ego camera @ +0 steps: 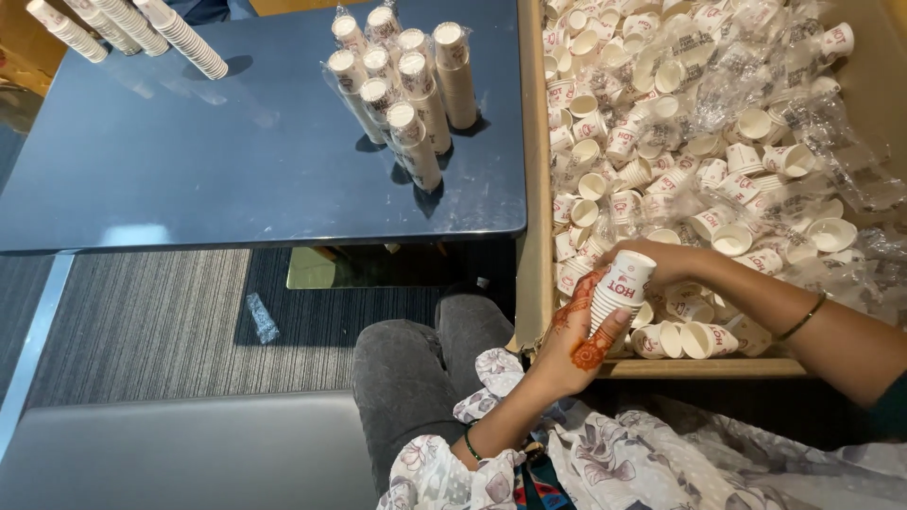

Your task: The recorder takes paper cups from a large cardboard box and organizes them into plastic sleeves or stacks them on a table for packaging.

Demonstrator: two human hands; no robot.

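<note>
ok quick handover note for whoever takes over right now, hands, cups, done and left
Left hand: cradles a short cup stack from below, over the box's near edge.
Right hand: on the stack's top cup.
Box: holds a heap of loose cups and torn plastic wrap.
Done: wrapped stacks stand on the blue table; bare stacks lie at its far left corner.
Left: most cups in the box are unstacked.
</note>
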